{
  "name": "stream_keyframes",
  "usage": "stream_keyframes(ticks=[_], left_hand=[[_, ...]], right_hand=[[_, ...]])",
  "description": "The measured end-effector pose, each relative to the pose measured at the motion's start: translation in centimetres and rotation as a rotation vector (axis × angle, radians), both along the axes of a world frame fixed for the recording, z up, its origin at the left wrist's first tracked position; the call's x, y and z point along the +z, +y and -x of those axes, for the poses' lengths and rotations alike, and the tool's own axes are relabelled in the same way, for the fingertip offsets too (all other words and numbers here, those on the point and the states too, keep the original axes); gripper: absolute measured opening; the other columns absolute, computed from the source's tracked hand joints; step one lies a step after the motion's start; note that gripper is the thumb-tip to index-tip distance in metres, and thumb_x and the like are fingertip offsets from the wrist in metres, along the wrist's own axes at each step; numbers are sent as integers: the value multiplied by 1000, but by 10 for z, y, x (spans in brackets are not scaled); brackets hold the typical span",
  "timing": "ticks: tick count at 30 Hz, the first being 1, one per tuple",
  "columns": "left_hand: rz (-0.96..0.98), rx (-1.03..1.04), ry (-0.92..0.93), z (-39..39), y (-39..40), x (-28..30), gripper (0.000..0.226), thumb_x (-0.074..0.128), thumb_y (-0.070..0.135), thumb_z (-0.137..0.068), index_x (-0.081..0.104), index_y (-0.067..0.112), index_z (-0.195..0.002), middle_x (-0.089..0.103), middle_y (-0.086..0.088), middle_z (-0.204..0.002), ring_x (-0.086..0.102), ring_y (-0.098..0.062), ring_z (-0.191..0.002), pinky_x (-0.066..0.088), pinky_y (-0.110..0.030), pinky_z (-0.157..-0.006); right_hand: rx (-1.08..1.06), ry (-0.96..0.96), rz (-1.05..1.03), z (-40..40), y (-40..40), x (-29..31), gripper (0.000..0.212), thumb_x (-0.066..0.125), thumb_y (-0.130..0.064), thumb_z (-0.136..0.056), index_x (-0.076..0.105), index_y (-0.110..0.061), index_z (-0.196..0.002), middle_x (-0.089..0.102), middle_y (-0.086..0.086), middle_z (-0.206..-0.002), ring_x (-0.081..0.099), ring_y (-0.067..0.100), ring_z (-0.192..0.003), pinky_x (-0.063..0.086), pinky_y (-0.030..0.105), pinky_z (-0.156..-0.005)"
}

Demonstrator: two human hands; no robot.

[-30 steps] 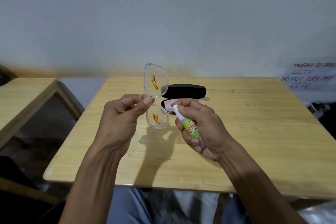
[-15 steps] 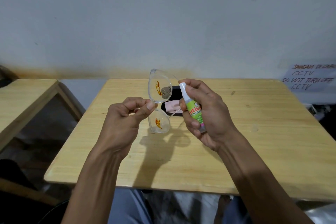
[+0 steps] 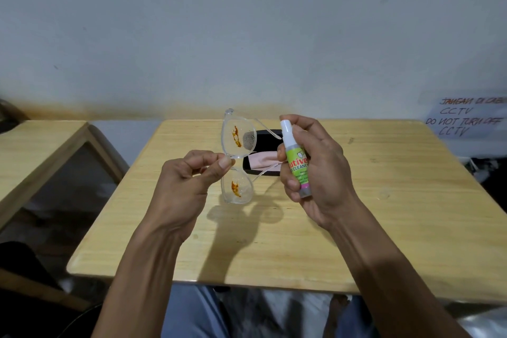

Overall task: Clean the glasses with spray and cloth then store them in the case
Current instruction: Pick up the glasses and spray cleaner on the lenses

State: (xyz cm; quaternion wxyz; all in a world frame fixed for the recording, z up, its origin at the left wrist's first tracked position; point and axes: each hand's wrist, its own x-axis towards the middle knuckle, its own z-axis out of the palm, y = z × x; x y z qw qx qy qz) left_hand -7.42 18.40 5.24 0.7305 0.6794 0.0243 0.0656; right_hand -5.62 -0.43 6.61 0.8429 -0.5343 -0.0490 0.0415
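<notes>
My left hand (image 3: 189, 181) pinches the bridge of clear-framed glasses (image 3: 237, 155), held upright above the table with one lens over the other. Both lenses carry orange smears, and the upper lens has a misty wet patch. My right hand (image 3: 315, 170) grips a small green-labelled spray bottle (image 3: 296, 162) with a white nozzle, index finger on top, nozzle facing the upper lens from the right. Behind the glasses lies an open black case (image 3: 263, 137) with a pink cloth (image 3: 260, 158) on it, partly hidden by the glasses and bottle.
The wooden table (image 3: 384, 214) runs to a grey wall at the back. A second wooden table (image 3: 35, 145) stands to the left across a gap. A handwritten paper sign (image 3: 466, 118) hangs at the right. My knees show below the table's front edge.
My right hand lifted the spray bottle from beside the lower lens up to the upper lens. A misty patch appeared on the upper lens. My left hand raised the glasses slightly.
</notes>
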Motion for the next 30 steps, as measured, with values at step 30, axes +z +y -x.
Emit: stream_keyframes(ticks=[30], left_hand=[[-131,160,29,6,6,-21,22,74,29,-67,74,9,-77,66,-21,-111,56,-22,-97,46,-27,-80]], right_hand=[[-819,-165,1034,-51,-141,-89,22,67,-21,-94,58,-28,-113,69,-5,-95,67,17,-88,44,28,-72]])
